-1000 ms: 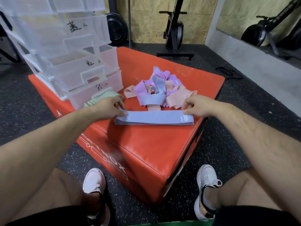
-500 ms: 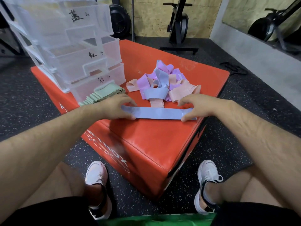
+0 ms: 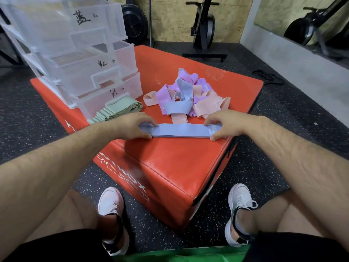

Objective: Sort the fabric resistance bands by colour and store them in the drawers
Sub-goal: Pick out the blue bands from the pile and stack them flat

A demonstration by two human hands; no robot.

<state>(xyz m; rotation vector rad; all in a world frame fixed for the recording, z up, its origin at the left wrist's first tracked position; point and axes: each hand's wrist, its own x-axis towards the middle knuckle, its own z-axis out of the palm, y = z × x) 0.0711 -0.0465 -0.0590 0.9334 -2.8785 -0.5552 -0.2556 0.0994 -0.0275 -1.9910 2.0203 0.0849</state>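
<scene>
Blue bands (image 3: pixel 181 130), stacked flat and squared up, lying on the red surface (image 3: pixel 170 159) in front of the drawers (image 3: pixel 85 63) and a little to their right, close to the near edge. Gripped at both ends: left hand (image 3: pixel 132 125) with fingers curled over the end nearer the drawers, thumb against the near side; right hand (image 3: pixel 224 125) likewise on the end farther from the drawers, fingers bent and pinching. Green bands (image 3: pixel 117 110) folded just in front of the lowest drawer. Mixed pile (image 3: pixel 187 97) of pink, purple and blue to the right of the drawers, just behind the stack.

Likely trouble: loose layers held only at the tips, so liable to sag in the middle, fan apart or shed a band on lifting. Close to the edge too, so any slipped band probably bound for the floor. More blue left in the pile, hence a second trip if stored now.

Hard to make out: number of bands in the stack; fingertips tucked under its ends; drawer contents behind cloudy plastic; whether the top drawer, marked for blue, open far enough. Upper part of the drawers cut off by the frame.
</scene>
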